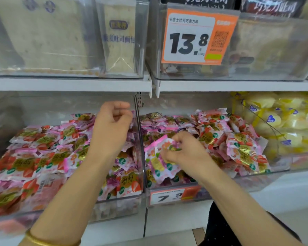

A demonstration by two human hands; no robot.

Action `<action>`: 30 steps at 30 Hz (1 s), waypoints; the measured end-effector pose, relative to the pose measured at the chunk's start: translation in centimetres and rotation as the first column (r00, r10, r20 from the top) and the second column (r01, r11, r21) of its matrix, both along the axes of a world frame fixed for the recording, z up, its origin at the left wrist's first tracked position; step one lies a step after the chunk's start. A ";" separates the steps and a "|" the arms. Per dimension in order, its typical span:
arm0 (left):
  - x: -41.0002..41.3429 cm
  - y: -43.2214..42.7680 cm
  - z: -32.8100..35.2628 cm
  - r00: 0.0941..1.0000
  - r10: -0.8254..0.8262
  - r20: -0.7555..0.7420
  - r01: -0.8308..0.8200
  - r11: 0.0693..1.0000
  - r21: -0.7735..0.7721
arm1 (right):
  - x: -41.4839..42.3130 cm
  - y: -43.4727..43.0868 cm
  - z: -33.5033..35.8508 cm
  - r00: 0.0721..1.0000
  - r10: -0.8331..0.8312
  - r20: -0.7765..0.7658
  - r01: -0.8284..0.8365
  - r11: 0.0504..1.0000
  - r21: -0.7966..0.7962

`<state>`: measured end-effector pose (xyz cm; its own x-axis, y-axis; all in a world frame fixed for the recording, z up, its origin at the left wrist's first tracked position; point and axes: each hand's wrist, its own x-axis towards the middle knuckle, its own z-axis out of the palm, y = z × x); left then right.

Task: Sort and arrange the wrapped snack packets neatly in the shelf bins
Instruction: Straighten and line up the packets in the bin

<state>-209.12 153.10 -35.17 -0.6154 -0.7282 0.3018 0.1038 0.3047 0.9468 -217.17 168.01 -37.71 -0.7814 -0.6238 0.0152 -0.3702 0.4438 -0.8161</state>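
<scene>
Two clear bins side by side on the lower shelf, both full of pink strawberry snack packets [43,157], heaped loosely and tilted every way. Judged barely begun: no neat rows yet in the left bin [114,206] or the right bin [252,181]. Right hand [183,155] low in the right bin, gripping a pink packet [156,157] near the front. Left hand [114,119] raised beside the divider [140,139], curled, nothing visible inside.
</scene>
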 end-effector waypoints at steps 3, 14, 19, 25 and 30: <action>0.7 -1.3 0.0 0.998 0.050 0.035 -0.051 0.998 0.028 | 0.9 -0.8 -0.7 0.983 0.080 -0.167 -0.054 0.986 0.157; 5.8 -5.5 0.3 0.873 0.004 0.488 0.189 0.919 -0.346 | 0.5 0.0 0.7 0.873 0.019 -0.487 0.135 0.951 0.279; 5.8 -4.6 -1.6 0.631 0.045 0.774 0.571 0.649 -0.503 | 1.6 -2.3 1.6 0.905 -0.009 -0.424 -0.024 0.997 -0.073; 4.8 -4.4 -2.8 0.626 0.264 0.734 0.567 0.493 -0.661 | 1.9 -3.7 0.3 0.966 0.003 -0.257 -0.051 0.982 -0.179; 4.5 -4.2 -2.8 0.684 0.315 0.658 0.505 0.447 -0.738 | 1.9 -3.9 0.2 0.975 -0.005 -0.224 -0.041 0.979 -0.199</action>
